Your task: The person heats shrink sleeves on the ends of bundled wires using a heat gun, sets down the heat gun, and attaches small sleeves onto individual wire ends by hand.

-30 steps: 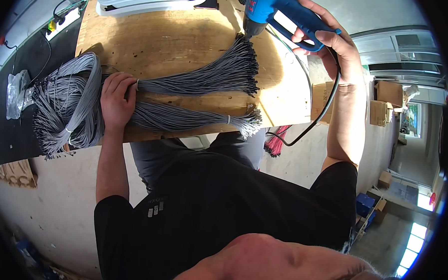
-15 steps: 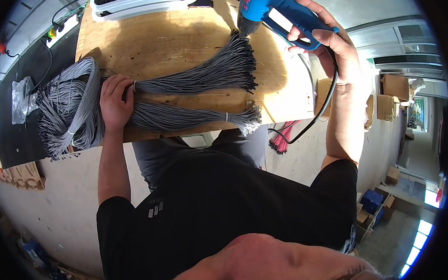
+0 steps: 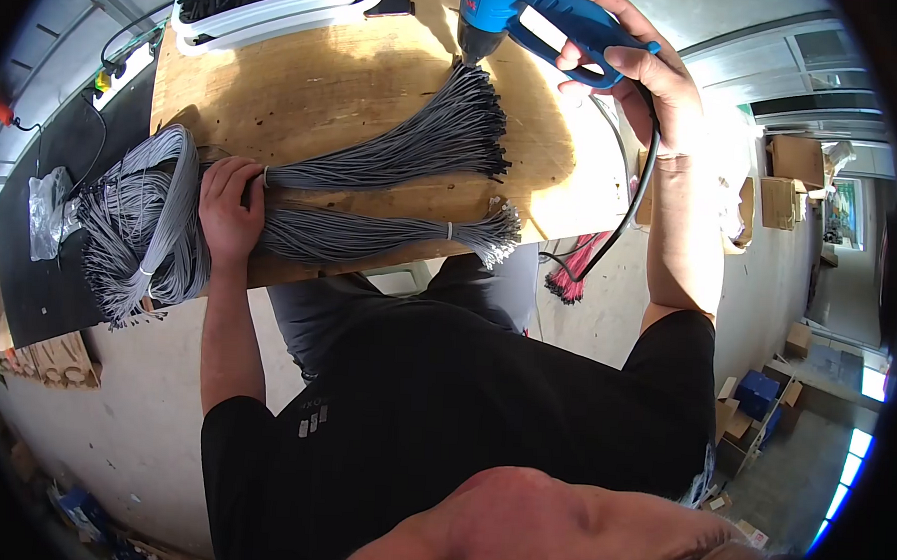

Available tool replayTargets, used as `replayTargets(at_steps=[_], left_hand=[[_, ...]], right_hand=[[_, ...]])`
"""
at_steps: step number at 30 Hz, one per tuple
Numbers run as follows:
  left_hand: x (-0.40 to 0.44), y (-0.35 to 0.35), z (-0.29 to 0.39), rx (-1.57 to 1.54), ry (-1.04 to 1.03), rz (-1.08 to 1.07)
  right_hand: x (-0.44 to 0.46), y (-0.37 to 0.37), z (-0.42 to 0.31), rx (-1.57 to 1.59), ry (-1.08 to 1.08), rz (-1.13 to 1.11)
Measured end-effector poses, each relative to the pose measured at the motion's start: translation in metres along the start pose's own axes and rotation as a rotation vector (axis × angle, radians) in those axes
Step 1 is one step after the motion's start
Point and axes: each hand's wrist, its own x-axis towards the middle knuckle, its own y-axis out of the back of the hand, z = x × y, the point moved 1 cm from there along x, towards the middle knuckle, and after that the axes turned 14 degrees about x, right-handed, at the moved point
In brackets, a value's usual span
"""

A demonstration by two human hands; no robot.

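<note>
My right hand [image 3: 649, 81] grips the blue handle of a heat gun [image 3: 550, 19] at the top of the view. Its dark nozzle points down at the far edge of a fanned bundle of grey wires [image 3: 394, 146], whose ends carry black sleeves. My left hand [image 3: 233, 211] lies with its fingers curled over the tied end of that bundle, pressing it to the table. Nearer my body lies a second grey wire bundle [image 3: 360, 234], tied near its pale ends. Left of my hand is a looped heap of grey wires [image 3: 141, 217].
A white bin [image 3: 279, 24] of short black pieces stands at the table's back. The heat gun's black cord [image 3: 640, 203] hangs past the wooden table [image 3: 306, 104]. Red wires [image 3: 566, 285] are below the edge. A clear plastic bag [image 3: 49, 218] lies on the dark surface at left.
The view has shifted slightly, so the table and heat gun appear a little further left. Both hands keep their holds, and the nozzle stays by the same edge of the wire ends.
</note>
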Motion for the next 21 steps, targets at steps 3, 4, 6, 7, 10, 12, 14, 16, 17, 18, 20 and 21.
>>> replayTargets(at_steps=[3, 4, 6, 7, 10, 12, 14, 16, 17, 18, 20, 21], left_hand=[[0.000, -0.001, -0.001, -0.007, 0.002, -0.004], [0.000, 0.000, -0.001, -0.007, 0.001, -0.004], [0.000, 0.000, 0.000, 0.000, 0.003, -0.007], [0.000, 0.000, 0.000, -0.002, 0.000, -0.007], [0.000, 0.000, 0.001, 0.004, 0.002, -0.013], [-0.001, -0.001, 0.000, 0.006, 0.005, -0.007], [-0.001, -0.001, 0.000, 0.008, -0.001, -0.009], [-0.002, -0.001, 0.000, 0.010, -0.005, -0.010], [-0.002, -0.001, 0.000, 0.014, -0.003, -0.010], [-0.002, -0.001, 0.000, 0.018, -0.001, -0.010], [-0.001, -0.001, 0.001, 0.020, -0.003, -0.014], [-0.001, 0.000, 0.001, 0.022, -0.003, -0.017]], right_hand=[[0.000, 0.006, 0.000, -0.019, 0.003, -0.017], [-0.002, 0.007, -0.001, -0.019, 0.003, -0.016], [-0.007, 0.010, -0.004, -0.042, 0.004, -0.023], [-0.009, 0.010, -0.005, -0.043, 0.005, -0.021], [-0.015, 0.013, -0.005, -0.047, 0.011, 0.010], [-0.018, 0.015, -0.005, -0.043, 0.001, 0.017], [0.047, 0.062, 0.032, 0.201, 0.176, -0.599], [0.040, 0.058, 0.030, 0.442, 0.352, -1.216], [-0.001, 0.023, 0.008, 0.186, 0.185, -0.591], [-0.025, 0.009, -0.004, -0.065, 0.016, 0.035], [-0.025, 0.009, -0.003, -0.051, 0.009, 0.026], [-0.025, 0.009, -0.002, -0.039, 0.002, 0.017]])
